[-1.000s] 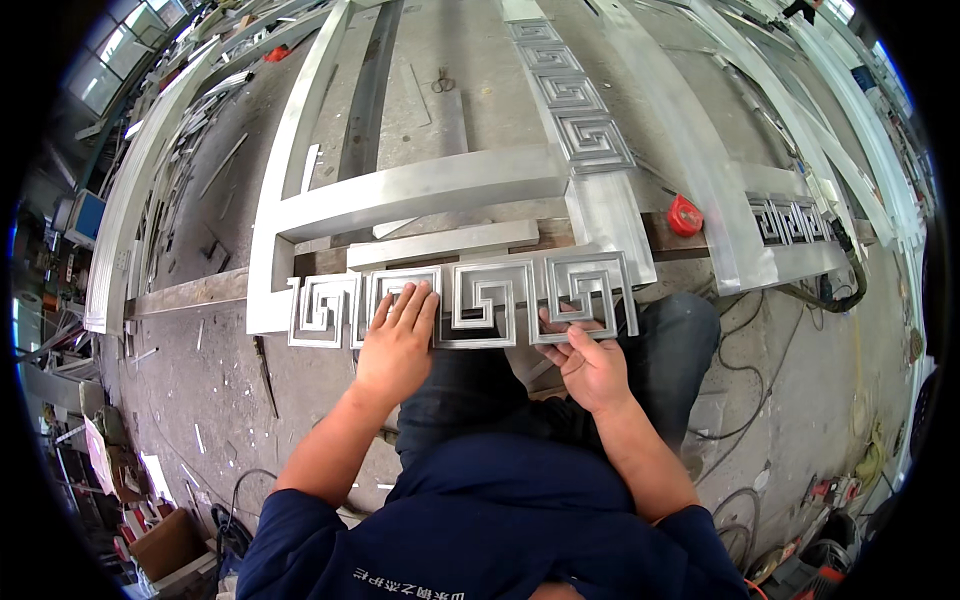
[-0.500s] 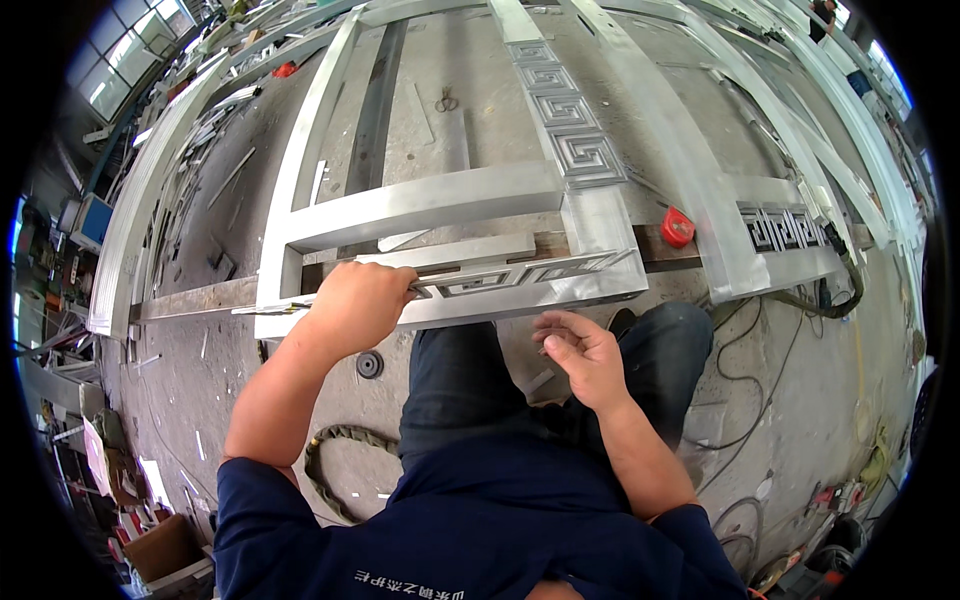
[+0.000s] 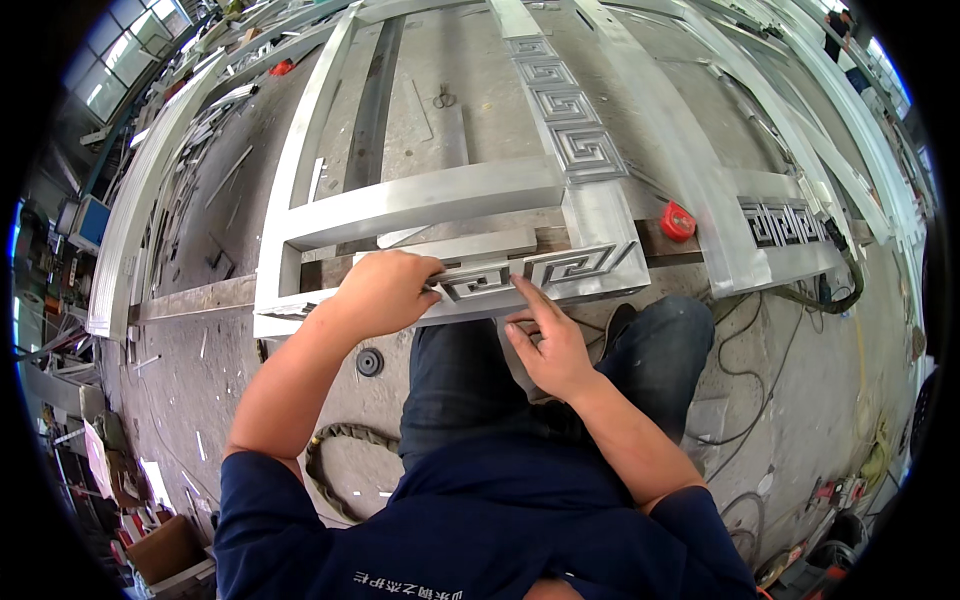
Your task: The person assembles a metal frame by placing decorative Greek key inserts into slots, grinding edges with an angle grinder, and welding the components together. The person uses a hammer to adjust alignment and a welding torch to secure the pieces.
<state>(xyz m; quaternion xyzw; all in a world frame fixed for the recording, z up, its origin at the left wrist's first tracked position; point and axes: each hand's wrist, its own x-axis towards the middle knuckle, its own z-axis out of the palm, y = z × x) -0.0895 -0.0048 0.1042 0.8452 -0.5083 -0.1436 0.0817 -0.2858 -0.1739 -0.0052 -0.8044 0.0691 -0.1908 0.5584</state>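
A silver metal strip with a Greek-key pattern (image 3: 580, 266) stands on edge along the near bar of a silver metal frame (image 3: 420, 198), its patterned face tilted toward me. My left hand (image 3: 388, 292) grips the strip from above near its middle, fingers and thumb closed on it and covering part of the pattern. My right hand (image 3: 552, 348) is just right of it, fingers apart, its index fingertip at the strip's lower part. A plain silver bar (image 3: 470, 243) lies behind the strip. More Greek-key panels (image 3: 588, 153) are set on the frame's right upright.
A red tape measure (image 3: 677, 222) rests right of the frame, before a second frame with a patterned panel (image 3: 785, 226). A black disc (image 3: 369, 362) and a hose (image 3: 335, 435) lie on the floor near my legs. Scissors (image 3: 444, 97) lie beyond. Another person (image 3: 838, 28) stands far right.
My left hand has shifted right along the patterned strip, whose face now turns more toward me. My right hand has moved up and left, bringing its index finger to the strip.
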